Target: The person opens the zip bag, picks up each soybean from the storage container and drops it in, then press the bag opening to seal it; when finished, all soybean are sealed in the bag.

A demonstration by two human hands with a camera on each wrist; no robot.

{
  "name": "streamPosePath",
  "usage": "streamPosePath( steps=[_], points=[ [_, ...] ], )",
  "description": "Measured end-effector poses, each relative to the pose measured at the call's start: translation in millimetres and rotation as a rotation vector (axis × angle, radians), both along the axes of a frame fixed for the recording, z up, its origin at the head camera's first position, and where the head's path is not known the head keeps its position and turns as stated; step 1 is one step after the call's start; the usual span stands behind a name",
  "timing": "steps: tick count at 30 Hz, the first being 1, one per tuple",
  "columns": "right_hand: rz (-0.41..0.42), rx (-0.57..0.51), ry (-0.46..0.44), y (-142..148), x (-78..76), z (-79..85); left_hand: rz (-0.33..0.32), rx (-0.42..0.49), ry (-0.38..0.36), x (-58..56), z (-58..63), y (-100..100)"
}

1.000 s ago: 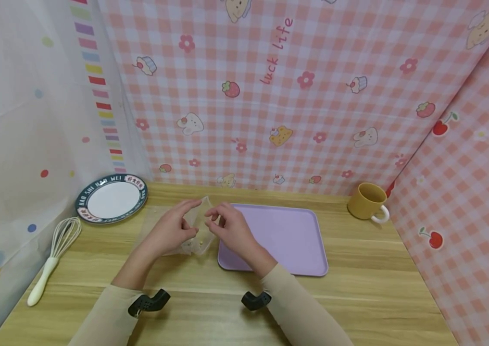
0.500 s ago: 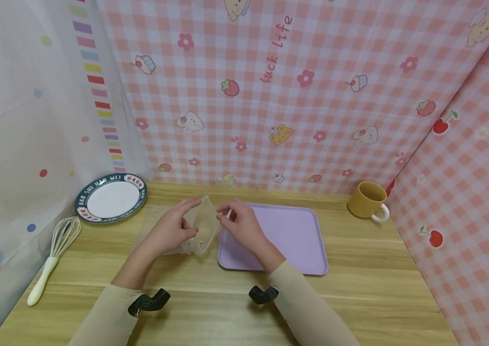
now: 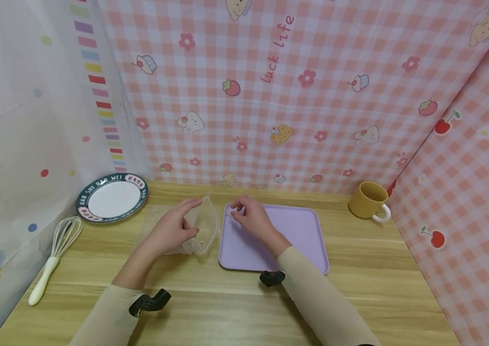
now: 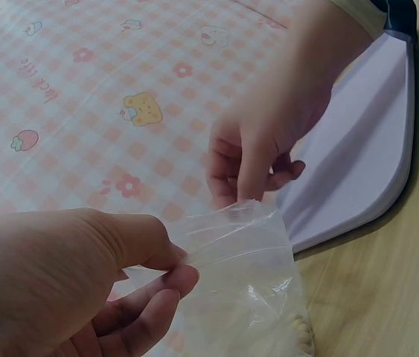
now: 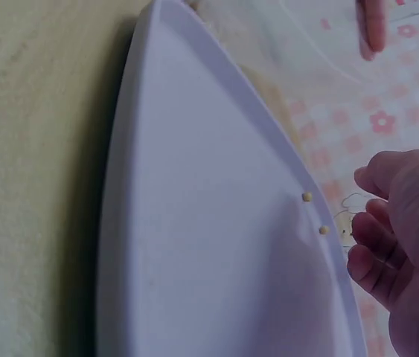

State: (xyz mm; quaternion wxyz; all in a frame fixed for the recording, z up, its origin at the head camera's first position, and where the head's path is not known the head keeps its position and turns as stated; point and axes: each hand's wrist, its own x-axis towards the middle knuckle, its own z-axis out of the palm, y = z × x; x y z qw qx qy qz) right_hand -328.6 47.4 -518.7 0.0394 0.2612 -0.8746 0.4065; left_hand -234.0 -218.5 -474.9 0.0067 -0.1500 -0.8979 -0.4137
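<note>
My left hand (image 3: 168, 233) pinches the rim of a clear plastic bag (image 3: 209, 223) between thumb and fingers. Its mouth gapes toward the right. A few small yellowish beans (image 4: 302, 335) show low in the bag in the left wrist view. Over the back left corner of a lilac tray (image 3: 292, 235) hovers my right hand (image 3: 254, 218), its fingers loosely bent. In the right wrist view a gap shows between thumb and fingertips, with nothing seen in it. Two small round beans (image 5: 306, 197) lie on the tray along its rim, close to that hand.
A dark-rimmed plate (image 3: 114, 199) stands at the back left, with a white whisk (image 3: 51, 264) in front of it. At the back right is a yellow mug (image 3: 365, 201) with a white handle. Checked cloth (image 3: 248, 110) hangs behind the wooden table (image 3: 209, 307).
My right hand has moved from the bag's mouth rightward to above the tray's back left corner. The left hand and the bag stay nearly where they were.
</note>
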Motion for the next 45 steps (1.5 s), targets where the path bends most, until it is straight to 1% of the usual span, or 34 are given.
streamPosePath(
  steps=[6,9,12,18,24,33,41,45],
  points=[
    [0.008,0.071,-0.049,-5,-10.0,-11.8,0.007,0.002,-0.002,-0.2,-0.7,1],
    [0.018,0.119,-0.039,-10,-14.0,-18.2,0.004,0.001,0.001,0.0,-1.2,0],
    [0.007,0.156,-0.027,-13,-15.2,-21.8,0.004,0.001,-0.001,0.1,-1.0,0],
    [-0.022,0.201,-0.024,-16,-14.4,-23.1,0.005,0.005,-0.001,0.6,0.3,-1],
    [-0.032,0.213,-0.033,-17,-13.7,-25.0,0.006,0.002,0.002,1.6,0.5,-1],
    [-0.049,0.202,-0.047,-14,-12.4,-26.5,0.008,0.009,0.014,2.4,1.2,-2],
    [-0.067,0.188,-0.024,-16,-12.4,-26.4,0.009,0.005,0.009,3.4,4.1,-1],
    [-0.071,0.194,-0.018,-16,-10.7,-25.7,0.013,0.003,0.01,3.9,3.7,-1]
  ],
)
